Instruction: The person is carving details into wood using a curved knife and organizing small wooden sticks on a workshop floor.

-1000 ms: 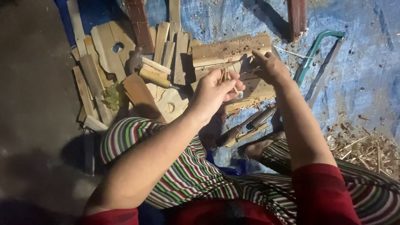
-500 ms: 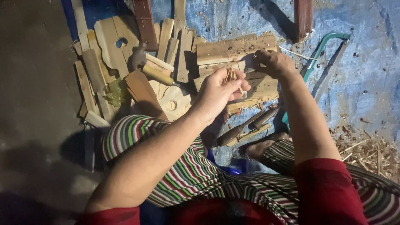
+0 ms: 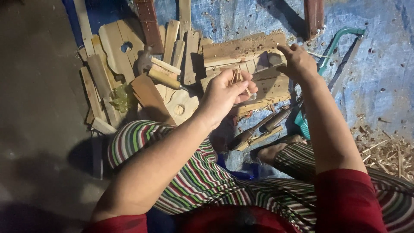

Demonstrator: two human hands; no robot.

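My left hand (image 3: 224, 92) is cupped, its fingers closed around a small bunch of thin wooden sticks (image 3: 236, 77). It hovers over a flat wooden board (image 3: 267, 88) that lies on a blue tarp (image 3: 379, 77). My right hand (image 3: 297, 60) reaches to the far edge of that board, fingers bent on a small dark piece; whether it grips it I cannot tell. A rough plank (image 3: 241, 48) lies just behind both hands.
A pile of wood offcuts (image 3: 142, 69) with a hammer (image 3: 161, 75) lies to the left. A green-framed saw (image 3: 336, 47) rests on the right. Chisel-like tools (image 3: 258, 129) lie by my bare foot (image 3: 276, 151). Shavings (image 3: 388, 151) cover the right side.
Both hands stay over the board. My left hand has shifted slightly with the sticks, and my right hand has stretched a little farther toward the plank.
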